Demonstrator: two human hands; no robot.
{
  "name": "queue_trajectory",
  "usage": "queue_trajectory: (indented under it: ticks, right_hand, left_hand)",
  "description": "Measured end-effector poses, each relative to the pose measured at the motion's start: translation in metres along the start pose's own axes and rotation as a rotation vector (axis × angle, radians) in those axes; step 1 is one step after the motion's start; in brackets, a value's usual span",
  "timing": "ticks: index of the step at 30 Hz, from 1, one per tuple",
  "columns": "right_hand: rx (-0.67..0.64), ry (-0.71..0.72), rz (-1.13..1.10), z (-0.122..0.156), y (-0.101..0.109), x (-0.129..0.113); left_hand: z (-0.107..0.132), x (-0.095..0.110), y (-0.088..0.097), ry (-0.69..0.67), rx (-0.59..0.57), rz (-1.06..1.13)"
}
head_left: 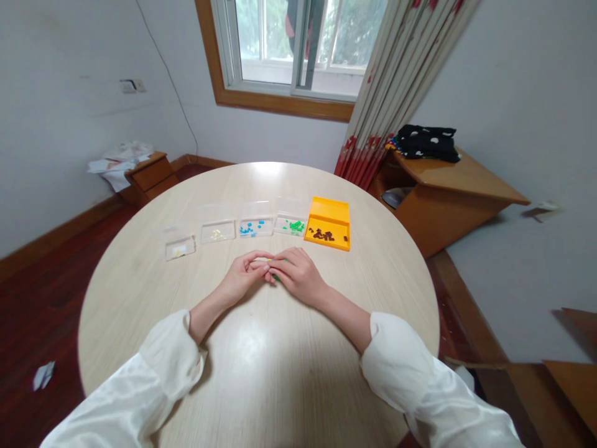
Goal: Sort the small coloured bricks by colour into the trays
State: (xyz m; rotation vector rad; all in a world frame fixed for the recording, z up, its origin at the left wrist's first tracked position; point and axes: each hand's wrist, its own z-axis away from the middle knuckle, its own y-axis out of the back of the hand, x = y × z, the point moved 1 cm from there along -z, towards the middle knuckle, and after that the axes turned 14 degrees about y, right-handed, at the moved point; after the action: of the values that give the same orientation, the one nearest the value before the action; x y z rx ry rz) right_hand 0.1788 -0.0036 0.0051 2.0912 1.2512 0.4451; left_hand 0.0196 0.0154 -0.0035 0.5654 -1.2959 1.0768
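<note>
Both my hands rest together at the middle of the round wooden table [140, 267]. My left hand [245, 272] is curled, with its fingertips pinched against those of my right hand [296, 274]. A small green piece [276, 277] shows between the fingers; most of it is hidden. Beyond the hands stands a row of trays: an orange tray [329, 219] with dark brown pieces, then clear trays holding green pieces [295, 226], blue pieces [249, 228], pale pieces [216, 234] and yellowish pieces [178, 251].
A wooden desk [448, 186] with dark spotted cloth stands at the right, beside a curtain [396, 81]. A low cabinet [147, 174] with papers sits at the left wall. A window is behind the table. Paper scraps lie on the dark floor at left.
</note>
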Motion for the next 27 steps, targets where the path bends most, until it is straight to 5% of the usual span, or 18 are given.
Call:
queue_trajectory:
  ticks: [3,9,13,20,27]
  right_hand:
    - [0.021,-0.023,0.019,0.003,0.006,0.01]
    - [0.106,-0.303,0.212,0.03,0.031,0.062]
    - [0.105,-0.436,0.3,0.052,0.045,0.094]
    - [0.029,-0.553,0.361,0.062,0.047,0.105]
    - [0.036,-0.545,0.33,0.063,0.042,0.102]
  left_hand:
    - [0.0,0.003,0.001,-0.049,0.05,0.009]
    - [-0.003,0.011,0.023,-0.238,0.51,-0.183]
    - [-0.008,0.012,0.036,-0.264,0.652,-0.39]
    - [-0.011,0.006,0.042,-0.236,0.587,-0.753]
    - [-0.007,0.005,0.051,-0.311,0.298,-0.96]
